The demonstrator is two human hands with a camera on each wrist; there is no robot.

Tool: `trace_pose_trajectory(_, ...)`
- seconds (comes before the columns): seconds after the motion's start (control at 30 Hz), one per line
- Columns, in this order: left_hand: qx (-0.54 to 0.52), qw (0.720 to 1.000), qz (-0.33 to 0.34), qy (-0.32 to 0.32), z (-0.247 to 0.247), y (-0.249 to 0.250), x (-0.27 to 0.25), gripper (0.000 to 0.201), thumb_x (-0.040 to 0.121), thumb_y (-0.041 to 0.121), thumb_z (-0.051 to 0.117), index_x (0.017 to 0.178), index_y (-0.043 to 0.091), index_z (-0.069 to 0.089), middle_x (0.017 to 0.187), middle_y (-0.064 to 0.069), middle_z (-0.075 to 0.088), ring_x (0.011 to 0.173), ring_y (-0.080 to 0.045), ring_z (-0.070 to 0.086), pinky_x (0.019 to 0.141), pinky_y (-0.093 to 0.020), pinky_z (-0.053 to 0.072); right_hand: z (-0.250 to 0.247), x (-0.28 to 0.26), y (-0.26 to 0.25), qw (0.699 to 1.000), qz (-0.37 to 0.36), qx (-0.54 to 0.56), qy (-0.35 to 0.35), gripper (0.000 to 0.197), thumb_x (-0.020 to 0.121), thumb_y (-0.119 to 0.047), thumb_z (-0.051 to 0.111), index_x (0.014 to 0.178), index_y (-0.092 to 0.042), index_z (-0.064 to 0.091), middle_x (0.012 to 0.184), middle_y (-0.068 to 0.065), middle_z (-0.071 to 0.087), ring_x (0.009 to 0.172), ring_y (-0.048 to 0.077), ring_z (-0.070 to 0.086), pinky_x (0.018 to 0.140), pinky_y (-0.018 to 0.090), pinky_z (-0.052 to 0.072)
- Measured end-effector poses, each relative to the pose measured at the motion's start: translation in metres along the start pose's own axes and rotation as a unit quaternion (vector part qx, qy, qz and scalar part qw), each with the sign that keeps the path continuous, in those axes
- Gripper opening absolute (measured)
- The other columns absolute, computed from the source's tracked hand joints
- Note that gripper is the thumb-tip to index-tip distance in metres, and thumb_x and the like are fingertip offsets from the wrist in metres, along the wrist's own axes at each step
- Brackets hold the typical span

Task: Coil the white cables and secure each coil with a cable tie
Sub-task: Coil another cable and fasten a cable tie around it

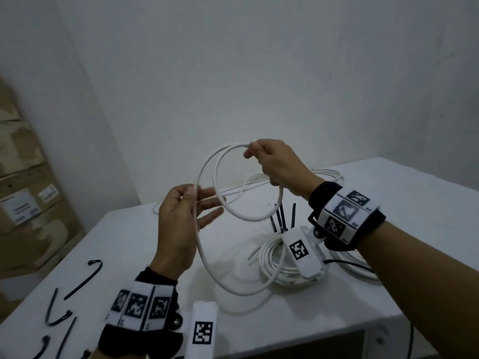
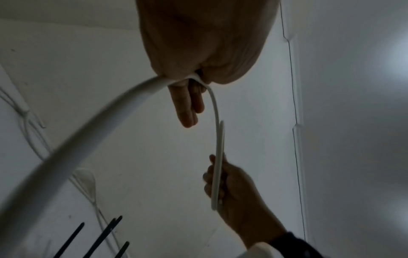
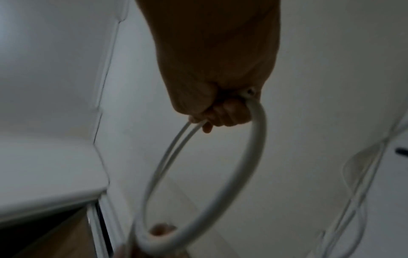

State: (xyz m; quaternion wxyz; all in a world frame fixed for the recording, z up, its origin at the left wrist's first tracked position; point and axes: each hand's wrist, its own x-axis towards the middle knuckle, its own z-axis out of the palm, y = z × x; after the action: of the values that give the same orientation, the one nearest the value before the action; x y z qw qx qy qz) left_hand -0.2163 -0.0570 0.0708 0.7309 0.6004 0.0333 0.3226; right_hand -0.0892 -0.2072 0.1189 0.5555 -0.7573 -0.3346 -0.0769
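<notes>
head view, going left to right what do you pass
cardboard boxes → loose black cable ties → left hand → right hand → coiled white cables on the table

Coiled cables (image 1: 274, 265) under right wrist; bare table (image 1: 134, 244) left.

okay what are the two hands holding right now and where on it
Both hold the same white cable, raised above the table. The right hand grips the top of its loops; the left hand pinches the strand at the loops' left side.
</notes>
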Motion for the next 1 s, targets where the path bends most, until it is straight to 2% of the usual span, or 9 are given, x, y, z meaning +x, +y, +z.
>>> trace_pose_trajectory(0.1,0.014,0.992,-0.101,-0.071,-0.006,0.022,0.014,0.029,0.095,0.013,0.034,0.083,0.0,0.056,0.101,-0.028,0.068,0.103,-0.044,0.064,0.083,-0.047,0.056,0.005,-0.002,-0.003,0.998,-0.028,-0.042,-0.044,0.032,0.102,-0.026,0.038,0.097,-0.011,0.066,0.058,-0.009,0.039,0.041,0.005,0.037,0.039,0.014,0.029)
trace_pose_trajectory(0.2,0.128,0.967,-0.163,-0.149,-0.007,0.048,0.038,0.042,0.098,0.039,0.037,0.106,0.002,0.057,0.098,-0.027,0.07,0.08,-0.044,0.069,0.064,-0.04,0.059,0.015,-0.001,-0.008,0.986,-0.089,-0.122,-0.071,0.028,0.101,-0.025,0.042,0.098,-0.012,0.067,0.057,-0.012,0.042,0.045,0.0,0.044,0.046,0.011,0.033)
trace_pose_trajectory(0.3,0.213,0.945,-0.15,-0.197,0.008,0.049,0.045,0.048,0.098,0.047,0.042,0.109,0.005,0.06,0.065,-0.009,0.063,0.048,-0.023,0.058,0.044,-0.026,0.047,0.023,0.004,-0.011,0.982,-0.119,-0.132,-0.061,0.028,0.101,-0.026,0.042,0.097,-0.011,0.065,0.065,-0.01,0.05,0.054,0.004,0.042,0.05,0.013,0.033)
trace_pose_trajectory(0.4,0.083,0.978,-0.132,-0.137,0.014,0.037,0.047,0.039,0.097,0.048,0.044,0.103,0.013,0.061,0.053,0.006,0.032,0.035,-0.007,0.027,0.033,-0.016,0.023,0.026,0.007,-0.012,0.983,-0.116,-0.131,-0.052,0.028,0.1,-0.027,0.043,0.099,-0.009,0.064,0.065,-0.008,0.049,0.058,0.005,0.042,0.053,0.014,0.033)
trace_pose_trajectory(0.6,0.003,0.997,-0.067,-0.029,-0.008,0.036,0.052,0.016,0.099,0.024,0.048,0.086,0.019,0.056,0.049,0.008,0.03,0.035,-0.005,0.02,0.032,-0.012,0.016,0.028,-0.033,0.01,0.983,-0.015,-0.184,0.008,0.038,0.095,-0.048,0.044,0.112,-0.015,0.054,0.095,0.006,0.058,0.087,0.022,0.055,0.073,0.029,0.038)
trace_pose_trajectory(0.7,-0.034,0.999,-0.042,0.005,-0.026,0.046,0.056,0.017,0.099,0.023,0.047,0.084,0.019,0.053,0.047,0.009,0.028,0.035,-0.004,0.019,0.03,-0.013,0.016,0.034,-0.097,0.017,0.944,0.149,-0.232,-0.179,0.049,0.093,-0.06,0.037,0.092,-0.013,0.049,0.076,0.009,0.07,0.059,0.026,0.064,0.052,0.024,0.043)
trace_pose_trajectory(0.8,-0.056,0.998,-0.034,0.025,-0.039,0.047,0.059,0.018,0.099,0.024,0.047,0.083,0.019,0.053,0.049,0.009,0.027,0.035,-0.005,0.018,0.03,-0.014,0.017,0.053,-0.145,0.013,0.901,0.234,-0.18,-0.317,0.055,0.088,-0.069,0.034,0.097,-0.015,0.044,0.079,0.012,0.073,0.04,0.017,0.057,0.035,0.015,0.036)
trace_pose_trajectory(0.9,-0.075,0.996,-0.04,0.031,-0.045,0.045,0.058,0.017,0.099,0.025,0.048,0.083,0.02,0.052,0.05,0.009,0.026,0.035,-0.005,0.018,0.03,-0.015,0.017,0.076,-0.16,0.021,0.927,0.23,-0.126,-0.269,0.05,0.087,-0.065,0.044,0.1,-0.018,0.04,0.092,0.009,0.069,0.048,0.016,0.057,0.04,0.021,0.038)
trace_pose_trajectory(1.0,-0.088,0.995,-0.045,0.026,-0.052,0.044,0.053,0.018,0.099,0.026,0.048,0.083,0.019,0.052,0.048,0.009,0.025,0.034,-0.004,0.018,0.029,-0.015,0.017,0.101,-0.163,0.032,0.952,0.266,0.063,-0.136,0.031,0.087,-0.036,0.064,0.096,-0.019,0.04,0.081,0.009,0.063,0.055,0.026,0.064,0.037,0.027,0.043)
